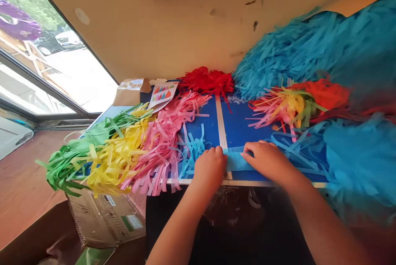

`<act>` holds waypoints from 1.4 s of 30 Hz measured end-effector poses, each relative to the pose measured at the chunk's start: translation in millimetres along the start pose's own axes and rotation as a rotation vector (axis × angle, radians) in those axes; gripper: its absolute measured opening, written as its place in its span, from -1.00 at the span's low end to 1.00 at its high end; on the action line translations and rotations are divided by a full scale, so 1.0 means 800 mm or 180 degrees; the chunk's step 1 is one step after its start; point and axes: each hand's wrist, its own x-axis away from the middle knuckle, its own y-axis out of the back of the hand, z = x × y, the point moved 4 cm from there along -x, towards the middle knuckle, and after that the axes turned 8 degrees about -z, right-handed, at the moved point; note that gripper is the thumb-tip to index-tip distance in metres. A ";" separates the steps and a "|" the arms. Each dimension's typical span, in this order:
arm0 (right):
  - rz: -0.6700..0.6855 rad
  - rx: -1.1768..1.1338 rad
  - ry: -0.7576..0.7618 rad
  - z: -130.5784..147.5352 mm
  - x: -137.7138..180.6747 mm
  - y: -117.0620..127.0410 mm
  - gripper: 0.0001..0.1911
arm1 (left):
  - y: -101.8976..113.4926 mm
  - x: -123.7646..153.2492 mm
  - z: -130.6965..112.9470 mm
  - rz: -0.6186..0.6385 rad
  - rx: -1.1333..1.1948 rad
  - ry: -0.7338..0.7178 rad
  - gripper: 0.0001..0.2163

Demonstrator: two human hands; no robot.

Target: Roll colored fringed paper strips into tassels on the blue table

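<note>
A light blue tissue paper tassel (238,161) lies across the front of the blue table, its flat uncut middle band stretched between my two hands. Cut fringe sticks out on both sides of it. My left hand (210,165) is closed on the left end of the band, knuckles up. At the other end, my right hand (266,158) pinches the band with thumb and fingers. The fingertips of my left hand are hidden from above.
Pink (165,133), yellow (123,149) and green fringe bundles (89,145) overhang the table's left front. Red fringe (207,80) lies behind, with a mixed-colour tassel (297,106) at right. Big blue fringe piles (309,46) fill the right. A cardboard box (105,219) stands below left.
</note>
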 end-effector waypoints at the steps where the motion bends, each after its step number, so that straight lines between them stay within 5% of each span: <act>1: 0.0017 0.0076 0.0022 0.000 -0.004 -0.002 -0.81 | 0.000 -0.002 0.001 0.0069 0.0001 -0.0005 -0.83; 13: 0.0563 -0.0640 -0.0025 -0.026 -0.029 -0.004 -0.78 | -0.011 -0.002 0.017 -0.0175 -0.0091 -0.0119 -0.84; 29: 0.0497 0.0117 -0.0216 -0.015 -0.045 -0.005 -0.81 | -0.002 -0.005 0.030 -0.0324 0.0069 -0.0253 -0.83; 35: -0.0439 -0.0521 0.0532 -0.006 -0.012 0.007 -0.79 | 0.032 0.024 0.034 -0.1725 0.1152 -0.0109 -0.61; 42: -0.0764 -0.0777 0.0540 -0.016 -0.001 -0.013 -0.80 | 0.010 0.006 0.026 -0.0340 0.2027 0.0065 -0.44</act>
